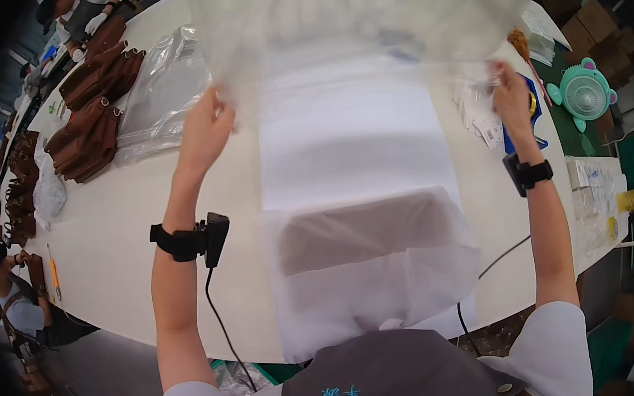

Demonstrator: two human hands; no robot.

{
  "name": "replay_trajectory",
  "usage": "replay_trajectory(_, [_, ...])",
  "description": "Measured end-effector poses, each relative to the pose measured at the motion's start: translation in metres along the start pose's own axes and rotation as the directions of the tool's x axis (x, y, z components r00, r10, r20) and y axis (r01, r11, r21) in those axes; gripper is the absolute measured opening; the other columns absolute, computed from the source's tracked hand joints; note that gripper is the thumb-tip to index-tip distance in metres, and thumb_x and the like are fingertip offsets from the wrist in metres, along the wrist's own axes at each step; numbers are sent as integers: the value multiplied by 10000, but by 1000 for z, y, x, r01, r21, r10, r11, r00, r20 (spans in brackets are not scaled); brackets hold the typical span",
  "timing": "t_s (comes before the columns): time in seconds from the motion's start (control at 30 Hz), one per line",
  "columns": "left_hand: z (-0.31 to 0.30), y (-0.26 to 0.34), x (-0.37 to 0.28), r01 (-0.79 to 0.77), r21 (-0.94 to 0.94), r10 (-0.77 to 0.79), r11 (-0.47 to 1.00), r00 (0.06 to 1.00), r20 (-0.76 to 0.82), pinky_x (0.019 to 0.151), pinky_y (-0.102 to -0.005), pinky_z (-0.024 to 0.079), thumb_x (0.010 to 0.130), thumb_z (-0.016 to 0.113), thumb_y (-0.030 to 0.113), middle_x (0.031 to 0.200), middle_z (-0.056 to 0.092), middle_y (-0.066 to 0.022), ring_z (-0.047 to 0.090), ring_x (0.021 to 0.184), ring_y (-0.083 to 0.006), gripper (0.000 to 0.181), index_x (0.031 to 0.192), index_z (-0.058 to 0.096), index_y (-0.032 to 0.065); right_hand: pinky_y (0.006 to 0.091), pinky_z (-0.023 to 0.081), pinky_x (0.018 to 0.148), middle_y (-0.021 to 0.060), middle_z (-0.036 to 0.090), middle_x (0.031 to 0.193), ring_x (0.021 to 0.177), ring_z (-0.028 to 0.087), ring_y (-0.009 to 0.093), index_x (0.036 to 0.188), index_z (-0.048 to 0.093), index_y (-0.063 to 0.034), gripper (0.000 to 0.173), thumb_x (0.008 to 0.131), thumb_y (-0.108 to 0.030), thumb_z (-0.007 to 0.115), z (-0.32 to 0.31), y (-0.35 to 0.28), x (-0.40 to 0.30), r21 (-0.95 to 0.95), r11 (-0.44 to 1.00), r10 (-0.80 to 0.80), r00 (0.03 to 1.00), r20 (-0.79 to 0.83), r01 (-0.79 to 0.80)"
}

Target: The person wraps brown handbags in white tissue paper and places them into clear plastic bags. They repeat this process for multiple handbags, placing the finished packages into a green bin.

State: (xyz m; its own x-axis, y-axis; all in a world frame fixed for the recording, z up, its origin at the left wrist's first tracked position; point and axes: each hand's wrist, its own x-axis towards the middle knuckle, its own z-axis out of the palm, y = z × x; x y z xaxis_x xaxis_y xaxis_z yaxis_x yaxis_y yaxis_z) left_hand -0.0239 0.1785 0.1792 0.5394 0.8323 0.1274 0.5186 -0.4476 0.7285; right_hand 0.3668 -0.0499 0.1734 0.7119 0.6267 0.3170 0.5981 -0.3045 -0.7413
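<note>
A large clear plastic bag (pixel 377 9) is spread between my two raised hands, blurred by motion. My left hand (pixel 209 115) pinches its near left corner, and my right hand (pixel 506 79) grips the near right edge. Below the bag a long sheet of white paper (pixel 352 147) lies on the table. Nearer my body, a brown item wrapped in thin white tissue (pixel 372 268) rests on that sheet; what the item is cannot be told through the wrapping. Both my wrists carry black strapped devices with cables.
Brown leather bags (pixel 84 139) and a stack of clear plastic bags (pixel 164 92) lie at the left. White tags (pixel 476 103) and a blue tape dispenser (pixel 527 139) lie beside my right hand, near a green fan (pixel 583 91). Several people work at the left.
</note>
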Motion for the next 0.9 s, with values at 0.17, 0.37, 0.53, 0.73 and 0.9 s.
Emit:
replay_trajectory(0.17, [44,-82,-15,574,-171,-360,801,689,629,336,-239,412,864,626,204,832,688,-161,688,678,-201,290,960,651,-68,206,217,357,-4,549,605,384,353,36,795,636,-49,258,816,-301,689,40,84,-21,37,817,380,586,716,-575])
replay_trajectory(0.37, [71,-75,-29,584,-690,-409,426,805,429,636,-248,532,829,572,-9,1015,648,-185,622,1035,-247,321,1136,562,-100,182,303,379,7,623,700,455,469,31,930,663,-33,168,799,-134,694,46,92,-10,-117,875,393,545,741,-471])
replay_trajectory(0.53, [91,-95,-29,524,-730,-356,440,848,394,704,-278,495,875,568,110,926,652,-140,602,836,-177,236,1018,590,-77,186,441,492,7,607,790,587,562,78,923,600,-24,155,828,-109,687,76,86,-31,359,559,425,630,650,-748])
replay_trajectory(0.73, [104,-88,-38,536,-210,-378,818,775,506,626,-272,485,961,426,359,939,656,-164,606,646,-162,472,1003,597,-79,258,425,480,50,500,500,457,503,127,547,495,-24,616,922,-513,489,83,96,-63,-119,917,390,790,473,-381])
replay_trajectory(0.9, [84,-111,-107,295,58,-294,954,876,382,828,-350,480,962,410,431,1086,618,-221,654,909,-259,520,1218,522,-8,317,387,477,73,459,484,469,472,169,555,522,8,681,912,-567,454,82,64,-94,-213,964,265,674,690,-160])
